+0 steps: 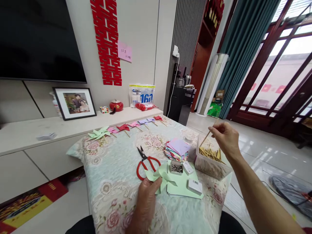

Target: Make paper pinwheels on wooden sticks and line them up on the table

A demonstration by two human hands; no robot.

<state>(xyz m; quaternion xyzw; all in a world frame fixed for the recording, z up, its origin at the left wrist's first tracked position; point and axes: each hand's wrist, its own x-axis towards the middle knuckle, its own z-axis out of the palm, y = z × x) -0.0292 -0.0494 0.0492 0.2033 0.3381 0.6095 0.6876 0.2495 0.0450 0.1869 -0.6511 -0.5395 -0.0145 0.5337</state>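
Finished stock: a row of paper pinwheels [126, 127] on sticks lies along the far edge of the bench [117, 182]; green, pink, red, lilac and red again, roughly eight, exact count unclear.
Piece in hand: a folded green pinwheel head [159, 177], no stick on it, pinched at its near edge by the left hand [146, 198], fingers closed on the paper.
Right hand: right hand [225, 138] raised above the clear tub [211, 164], thumb and fingertips closed on one thin wooden stick [206, 136].
Stick supply: many sticks remain in the tub.
Paper supply: a thick stack of coloured squares [177, 149] lies uncut, just beside the tub.
Fixings: a small box of pins [176, 168] stands open beside the green sheet [185, 187]; two small white boxes lie near it.
Tool: red-handled scissors [146, 161] lie on the bench, untouched.
Judged progress: partway; this head is folded but not yet mounted, and much paper is left.
Hard to make out: the pins' type; the sticks' tips; the clear object behind the stack; the bench's near edge is cut off.
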